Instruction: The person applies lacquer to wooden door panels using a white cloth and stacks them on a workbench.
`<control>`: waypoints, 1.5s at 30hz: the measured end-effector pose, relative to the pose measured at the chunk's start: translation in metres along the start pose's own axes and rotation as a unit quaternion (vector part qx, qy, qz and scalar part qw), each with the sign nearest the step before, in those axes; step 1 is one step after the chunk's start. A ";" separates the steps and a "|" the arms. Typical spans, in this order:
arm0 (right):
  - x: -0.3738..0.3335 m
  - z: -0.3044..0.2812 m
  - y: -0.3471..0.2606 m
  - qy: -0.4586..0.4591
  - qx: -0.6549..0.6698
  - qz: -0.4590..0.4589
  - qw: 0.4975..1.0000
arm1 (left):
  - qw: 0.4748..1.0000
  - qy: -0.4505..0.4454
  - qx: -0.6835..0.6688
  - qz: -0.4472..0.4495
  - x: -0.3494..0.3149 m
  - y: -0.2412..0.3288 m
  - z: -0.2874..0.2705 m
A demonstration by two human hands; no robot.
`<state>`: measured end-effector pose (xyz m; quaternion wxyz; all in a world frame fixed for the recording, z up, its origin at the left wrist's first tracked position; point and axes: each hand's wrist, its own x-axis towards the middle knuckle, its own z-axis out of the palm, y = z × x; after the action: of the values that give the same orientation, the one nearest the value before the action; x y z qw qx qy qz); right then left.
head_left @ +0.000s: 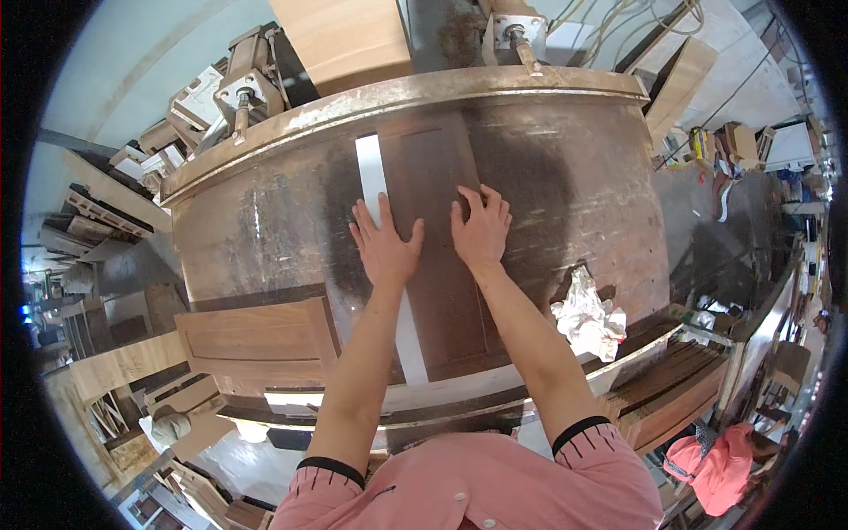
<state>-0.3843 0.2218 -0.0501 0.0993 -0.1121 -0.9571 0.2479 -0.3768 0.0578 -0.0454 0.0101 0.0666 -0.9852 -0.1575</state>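
A dark brown wooden door panel (442, 291) lies flat on the stained brown workbench (265, 230), running away from me. Along its left edge a white strip (372, 172) shows. My left hand (384, 246) rests palm down on the panel's left side, fingers spread, partly over the white strip. My right hand (481, 228) presses flat on the panel just to the right, fingers spread. Neither hand holds anything.
A crumpled white rag (589, 315) lies on the bench's right side. A lighter brown framed panel (261, 340) sits at the bench's lower left. Clamp cylinders (240, 93) stand along the far edge. Stacked wood pieces (671, 389) lie at the right, beside a person in pink (720, 468).
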 end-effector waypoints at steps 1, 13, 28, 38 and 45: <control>0.000 -0.001 -0.002 -0.011 0.000 0.008 1.000 | 1.000 0.001 0.000 0.000 0.000 -0.001 0.000; -0.001 0.001 0.000 -0.002 -0.006 -0.003 1.000 | 1.000 -0.002 -0.006 -0.005 0.000 -0.001 0.001; 0.000 -0.001 -0.001 -0.006 -0.020 -0.007 1.000 | 1.000 0.022 0.002 0.010 -0.001 0.000 0.003; -0.008 -0.024 0.009 -0.088 0.071 -0.001 0.994 | 0.999 0.013 -0.031 0.017 -0.003 -0.004 0.001; -0.145 -0.079 0.052 -0.127 -0.006 0.021 0.992 | 0.996 -0.012 -0.043 0.073 -0.082 -0.025 -0.002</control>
<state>-0.2174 0.2635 -0.0283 -0.0294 -0.1003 -0.9610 0.2560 -0.2919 0.0441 -0.0510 0.0126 -0.0077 -0.9798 -0.1996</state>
